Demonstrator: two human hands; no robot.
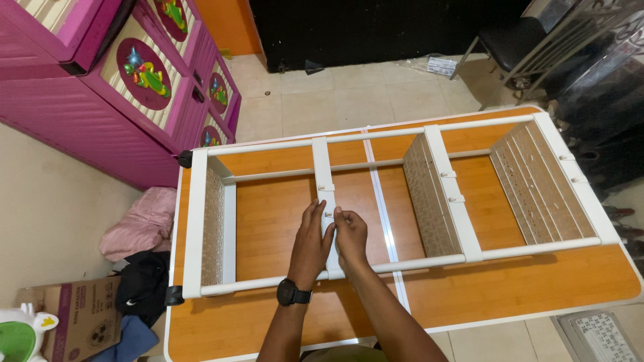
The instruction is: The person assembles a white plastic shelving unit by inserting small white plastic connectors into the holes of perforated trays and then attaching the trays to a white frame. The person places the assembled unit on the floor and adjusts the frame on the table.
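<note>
Frame (402, 194) lies flat mid-bench (537, 288), so its crossbar (324, 181) faces up at 12 o'clock from me. Left hand (310, 241) steadies the bar, grip loose. Right hand (351, 234) pinches a small white fitting there; detail unclear.

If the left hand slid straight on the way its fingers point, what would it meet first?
Probably the far white rail of the frame; the left hand points up along the white crossbar, with only orange tabletop between. Depth is uncertain.

Crossbar (327, 201) part hidden under fingers (335, 218)
</note>
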